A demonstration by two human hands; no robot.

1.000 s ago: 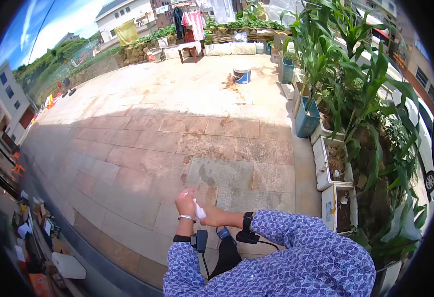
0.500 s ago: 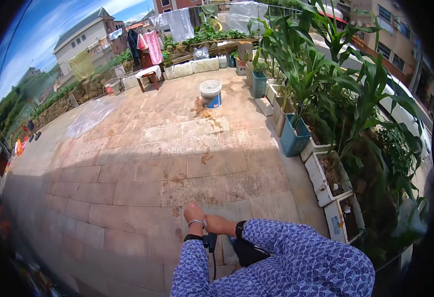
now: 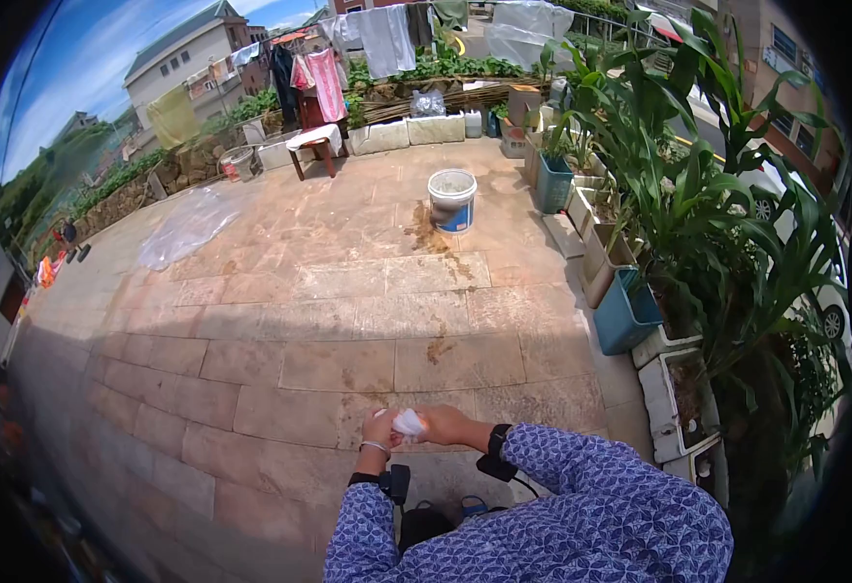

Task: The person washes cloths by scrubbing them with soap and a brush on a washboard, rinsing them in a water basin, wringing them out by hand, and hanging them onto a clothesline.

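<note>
A small white crumpled thing, like tissue or cloth (image 3: pixel 408 424), sits between my two hands at the lower middle. My left hand (image 3: pixel 378 426), with a bracelet at the wrist, is closed round its left side. From the right, my right hand (image 3: pixel 438 424) comes in with its fingers bent round the other side. The hands are close together, held over the stone paving (image 3: pixel 314 413). Black straps with small devices are on both wrists. Fine finger detail is too small to tell.
A white and blue bucket (image 3: pixel 452 202) stands ahead on the paving (image 3: pixel 368 364). Potted corn plants (image 3: pixel 688 204) and planter boxes (image 3: pixel 679 403) line the right. Farther off are a small stool (image 3: pixel 316 146), a plastic sheet (image 3: pixel 190 228) and hanging laundry (image 3: pixel 387 41).
The view has shifted and the bucket appears nearer than a second ago. The hands have turned, and the white thing between them shows more fully than half a second ago.
</note>
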